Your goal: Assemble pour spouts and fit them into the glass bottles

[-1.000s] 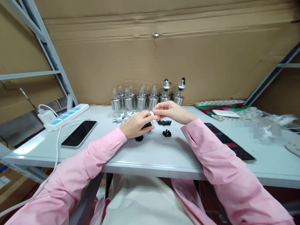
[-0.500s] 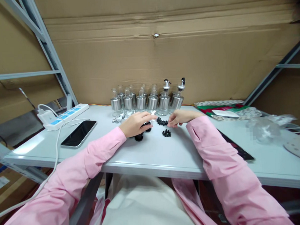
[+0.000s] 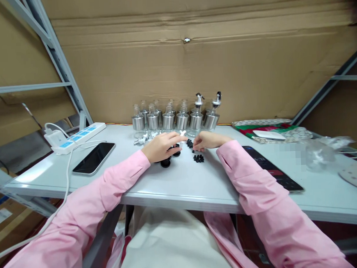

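My left hand (image 3: 163,145) is open, its fingers stretched to the right and its thumb apart. It hovers over several black round stoppers (image 3: 165,163), partly covering them. Beyond its fingertips shows a white spout piece (image 3: 182,133); more silver-white spout pieces (image 3: 141,139) lie behind the hand. My right hand (image 3: 206,141) is closed in a pinch, with a small black part at its fingertips, beside a pile of small black parts (image 3: 189,143) it partly hides. A second cluster of small black parts (image 3: 198,158) lies just nearer to me.
Glass bottles with steel sleeves (image 3: 168,121) stand in rows at the back; two at the right carry pourer spouts (image 3: 198,99). A phone (image 3: 94,158) and a power strip (image 3: 79,138) lie left, a dark tablet (image 3: 273,169) and a plastic bag (image 3: 319,154) right.
My right hand has moved slightly left, its pinched fingertips now closer to the left hand. More of the tablet shows, and its screen is lit. My left hand stays nearly in place.
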A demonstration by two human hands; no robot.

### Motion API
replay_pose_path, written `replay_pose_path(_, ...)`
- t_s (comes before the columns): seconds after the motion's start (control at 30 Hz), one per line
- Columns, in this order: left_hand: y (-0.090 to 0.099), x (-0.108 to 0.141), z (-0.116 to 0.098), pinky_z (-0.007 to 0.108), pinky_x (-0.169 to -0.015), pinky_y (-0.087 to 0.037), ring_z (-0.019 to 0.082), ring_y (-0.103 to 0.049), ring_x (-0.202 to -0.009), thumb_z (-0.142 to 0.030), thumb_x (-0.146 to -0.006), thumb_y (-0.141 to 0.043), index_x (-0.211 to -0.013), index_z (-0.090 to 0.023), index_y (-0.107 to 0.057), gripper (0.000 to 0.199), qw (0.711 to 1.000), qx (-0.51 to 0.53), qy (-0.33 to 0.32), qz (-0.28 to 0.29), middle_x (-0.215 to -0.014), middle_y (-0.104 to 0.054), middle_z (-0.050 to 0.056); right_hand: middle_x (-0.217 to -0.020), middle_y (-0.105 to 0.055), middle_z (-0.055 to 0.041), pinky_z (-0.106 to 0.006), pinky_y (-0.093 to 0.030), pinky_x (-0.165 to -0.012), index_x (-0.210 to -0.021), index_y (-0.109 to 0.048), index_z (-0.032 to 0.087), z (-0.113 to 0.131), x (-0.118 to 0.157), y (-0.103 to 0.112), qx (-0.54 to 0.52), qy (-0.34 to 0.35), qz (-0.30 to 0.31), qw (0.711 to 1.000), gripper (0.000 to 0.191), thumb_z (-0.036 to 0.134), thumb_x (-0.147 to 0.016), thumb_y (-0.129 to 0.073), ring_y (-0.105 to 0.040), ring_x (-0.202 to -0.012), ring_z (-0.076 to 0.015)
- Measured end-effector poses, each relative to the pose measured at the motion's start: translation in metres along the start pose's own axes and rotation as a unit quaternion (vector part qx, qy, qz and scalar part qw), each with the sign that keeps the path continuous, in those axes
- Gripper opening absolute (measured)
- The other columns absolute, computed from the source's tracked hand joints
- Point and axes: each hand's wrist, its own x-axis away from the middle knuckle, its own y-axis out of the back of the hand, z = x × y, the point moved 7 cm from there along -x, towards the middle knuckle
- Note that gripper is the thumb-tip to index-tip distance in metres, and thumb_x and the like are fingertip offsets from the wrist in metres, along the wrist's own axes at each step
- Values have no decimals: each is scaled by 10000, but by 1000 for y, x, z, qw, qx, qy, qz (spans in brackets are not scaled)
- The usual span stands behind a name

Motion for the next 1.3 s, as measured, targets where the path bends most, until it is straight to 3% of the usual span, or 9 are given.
replay_pose_path(0.27, -1, 0, 1, 261, -754, -467, 147, -603, -830, -266, -914, -433, -1149, -163, -509, 267, 1000, -2, 1, 8, -1009, -607, 75, -596, -612, 6, -230, -394, -563, -798, -712, 137, 13, 5, 2, -15, 25, -4, 1000, 255, 269, -586, -660, -494, -526, -103)
replay_pose_path(0.43, -1, 0, 1, 252, -745, -466, 136, -599, -804, -272, -917, -425, -1142, -169, -514, 263, 1000, 3, 4, 7, -1005, -605, 73, -547, -578, 29, -220, -362, -546, -728, -709, 153, 13, 1, 1, -4, 38, -12, 999, 201, 257, -558, -678, -485, -537, -95)
replay_pose_path(0.57, -1, 0, 0, 251, -742, -467, 137, -598, -810, -270, -920, -414, -1150, -169, -511, 269, 1000, 3, 6, 10, -1002, -603, 72, -623, -633, 0, -229, -402, -589, -734, -675, 143, 21, 8, 8, -99, 57, -31, 993, 221, 300, -578, -679, -533, -590, -106)
replay_pose_path(0.67, 0, 1, 0, 258, -754, -468, 147, -598, -838, -268, -918, -416, -1157, -173, -508, 273, 1000, -1, 7, 13, -1006, -600, 71, -699, -665, -24, -245, -444, -633, -779, -644, 141, 32, 16, 13, -232, 85, -42, 968, 260, 312, -590, -696, -578, -646, -117)
replay_pose_path(0.8, 0, 1, 1, 267, -768, -470, 150, -597, -849, -259, -915, -422, -1164, -173, -503, 275, 1000, 4, 6, 10, -1013, -599, 71, -708, -646, -9, -262, -457, -669, -823, -655, 143, 40, 24, 24, -377, 137, -83, 912, 267, 295, -614, -722, -563, -631, -93)
replay_pose_path(1.0, -1, 2, 2, 272, -781, -472, 150, -595, -866, -263, -919, -416, -1162, -174, -503, 274, 1000, 6, 8, 12, -1018, -594, 73, -725, -618, 16, -267, -442, -699, -894, -677, 168, 41, 27, 30, -480, 185, -82, 854, 274, 287, -654, -738, -540, -637, -70)
replay_pose_path(1.1, -1, 1, 1, 270, -781, -472, 147, -595, -861, -267, -920, -414, -1161, -173, -504, 275, 1000, 4, 9, 10, -1018, -595, 74, -713, -626, 15, -260, -442, -702, -821, -647, 166, 42, 27, 30, -504, 187, -77, 840, 253, 293, -635, -763, -568, -667, -80)
replay_pose_path(1.3, 1, 1, 0, 262, -768, -470, 141, -599, -844, -268, -924, -404, -1155, -173, -510, 271, 1000, -10, 2, 4, -1020, -605, 70, -672, -615, 17, -263, -450, -688, -750, -606, 145, 40, 24, 28, -501, 173, -79, 844, 302, 359, -617, -773, -570, -640, -80)
